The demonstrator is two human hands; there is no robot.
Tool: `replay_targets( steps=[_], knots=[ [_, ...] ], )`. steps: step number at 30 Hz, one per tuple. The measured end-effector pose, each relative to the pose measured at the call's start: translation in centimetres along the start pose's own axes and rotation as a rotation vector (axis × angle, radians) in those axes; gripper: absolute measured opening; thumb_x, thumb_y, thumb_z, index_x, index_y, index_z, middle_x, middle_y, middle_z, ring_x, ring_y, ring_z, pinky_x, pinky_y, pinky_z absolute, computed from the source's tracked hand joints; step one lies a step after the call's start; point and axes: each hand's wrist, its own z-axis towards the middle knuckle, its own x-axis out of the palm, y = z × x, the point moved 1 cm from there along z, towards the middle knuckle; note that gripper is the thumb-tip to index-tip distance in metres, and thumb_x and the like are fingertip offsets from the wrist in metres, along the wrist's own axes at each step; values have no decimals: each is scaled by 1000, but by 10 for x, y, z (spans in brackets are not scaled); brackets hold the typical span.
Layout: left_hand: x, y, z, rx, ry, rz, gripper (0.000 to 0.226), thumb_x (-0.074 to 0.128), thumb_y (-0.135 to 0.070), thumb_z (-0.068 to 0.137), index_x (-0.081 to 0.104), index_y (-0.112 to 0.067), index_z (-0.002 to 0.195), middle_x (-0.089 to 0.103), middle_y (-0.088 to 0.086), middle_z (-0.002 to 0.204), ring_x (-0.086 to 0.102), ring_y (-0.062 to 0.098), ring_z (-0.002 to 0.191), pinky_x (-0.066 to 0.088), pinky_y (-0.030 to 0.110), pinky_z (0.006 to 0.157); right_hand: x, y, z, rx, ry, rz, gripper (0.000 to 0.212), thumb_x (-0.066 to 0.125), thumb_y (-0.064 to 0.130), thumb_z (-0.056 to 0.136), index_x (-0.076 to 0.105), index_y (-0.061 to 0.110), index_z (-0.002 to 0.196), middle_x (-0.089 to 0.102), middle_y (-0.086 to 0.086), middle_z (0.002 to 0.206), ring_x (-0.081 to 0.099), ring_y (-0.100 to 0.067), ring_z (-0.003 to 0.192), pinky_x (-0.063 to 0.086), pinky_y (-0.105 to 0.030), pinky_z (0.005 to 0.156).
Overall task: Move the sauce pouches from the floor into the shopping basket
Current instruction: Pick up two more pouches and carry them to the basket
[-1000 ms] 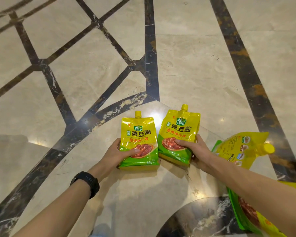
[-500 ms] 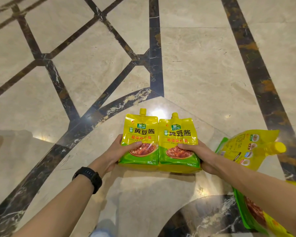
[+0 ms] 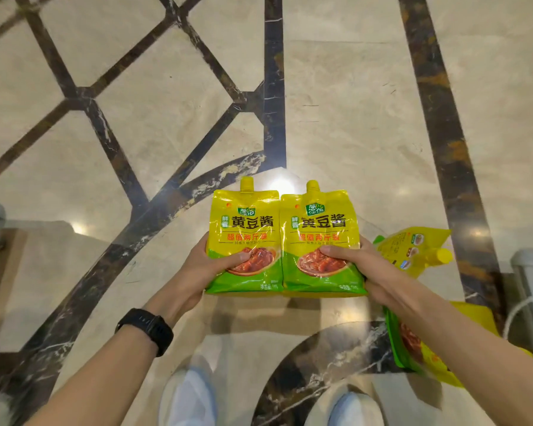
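Frame centre: left hand (image 3: 202, 267) grips the left soybean-sauce pouch (image 3: 243, 222) and right hand (image 3: 374, 272) grips the right soybean-sauce pouch (image 3: 320, 224), both capped, their edges touching. A third pouch (image 3: 413, 247) and a fourth pouch (image 3: 413, 345) lie lower right on the marble floor (image 3: 351, 118).

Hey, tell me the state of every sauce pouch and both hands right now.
Left pouch: upright, capped, held by left-hand grip.
Right pouch: upright, capped, held by right-hand grip, beside left pouch.
Third pouch: lying on floor at right, capped.
Fourth pouch: lying on floor, partly hidden under right forearm.
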Motion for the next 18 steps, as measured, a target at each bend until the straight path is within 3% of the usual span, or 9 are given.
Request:
replay_targets(
  steps=[2,5,8,13,16,18],
  knots=[
    [4,-30,-35,7,39,12,83,97,-23,54,61,-17,128,76,5,113,73,25,103,60,28,77,4,17,-43,10,-15,36,40,74,-1,72,65,11,109,78,-8,87,75,-22,69,59,-32,54],
    [13,-85,-100,15,69,15,91,94,-35,45,60,-20,128,76,4,113,73,24,102,61,28,75,13,56,-118,2,-29,65,36,76,0,70,64,14,101,78,-7,83,75,-21,67,60,-31,55],
    [25,-149,-177,21,67,14,106,99,-49,30,60,-23,125,76,3,112,74,20,100,60,26,74,25,100,-199,16,-11,48,58,86,2,57,65,12,110,78,-9,91,75,-23,74,59,-31,57],
    [49,-268,-307,-4,92,32,113,99,-52,29,60,-21,130,76,3,113,73,23,103,61,26,76,41,194,-344,35,-12,70,67,88,8,57,62,8,119,77,-13,99,75,-26,80,60,-32,61],
    [67,-338,-375,7,113,48,114,99,-55,20,63,-19,122,78,4,106,76,21,93,60,24,69,44,247,-427,19,-6,100,102,101,29,32,61,7,123,74,-17,107,73,-33,91,60,-37,67],
    [83,-380,-413,25,146,63,114,99,-55,18,64,-19,121,78,5,105,76,22,92,60,24,68,43,276,-477,-14,-16,137,110,101,32,22,62,6,121,74,-19,108,73,-34,93,61,-38,69]
  ],
)
